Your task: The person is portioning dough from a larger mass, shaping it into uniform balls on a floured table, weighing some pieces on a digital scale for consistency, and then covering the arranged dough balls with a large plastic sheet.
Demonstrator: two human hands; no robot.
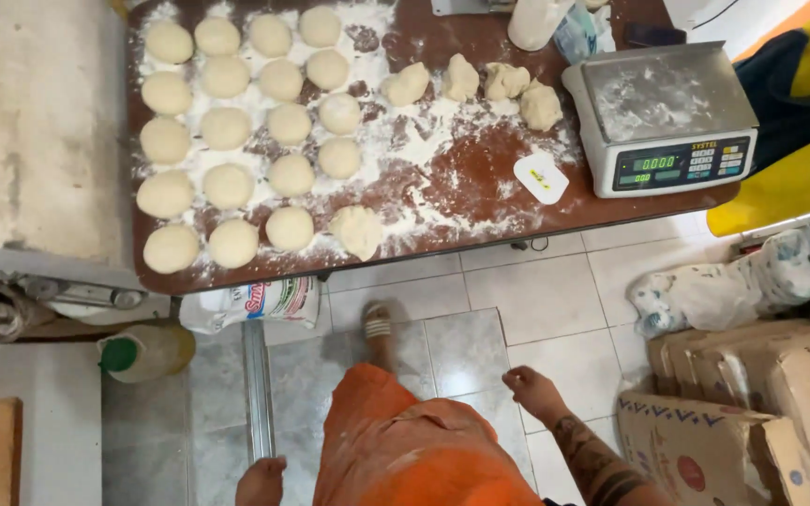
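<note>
- Well back from the table [480, 211], I stood on the tiled floor, one sandalled foot [376, 323] forward and near its front edge.
- My left hand [261, 482] sat at the near end of the metal strip [257, 394], which ran along the floor from that hand toward the table. The frame edge cut the fingers off, so I could not tell whether they gripped the strip or only hung above it.
- My right hand [527, 387] hung over bare tiles, fingers loosely curled and holding nothing.
- Handling note (judgement): the strip was long and thin. A grip at one end alone would let the far end swing, so it would want moving low and slowly.
- Far end of the strip lay just beside a printed flour bag [255, 302] under the table's front edge. A bottle with a green cap [147, 351] lay close on the left.
- Rounded dough balls [227, 186] lay in rows on the floured left half of the table. The nearest row sat close to the front edge and was easily knocked.
- Rough dough pieces [503, 81] lay farther back. A white scraper [540, 177] and a scale [663, 117] were on the right, the scale at the corner.
- Open room: the tiles between me and the table. To the right it was crowded by cardboard boxes [705, 440] and sacks [724, 290].
</note>
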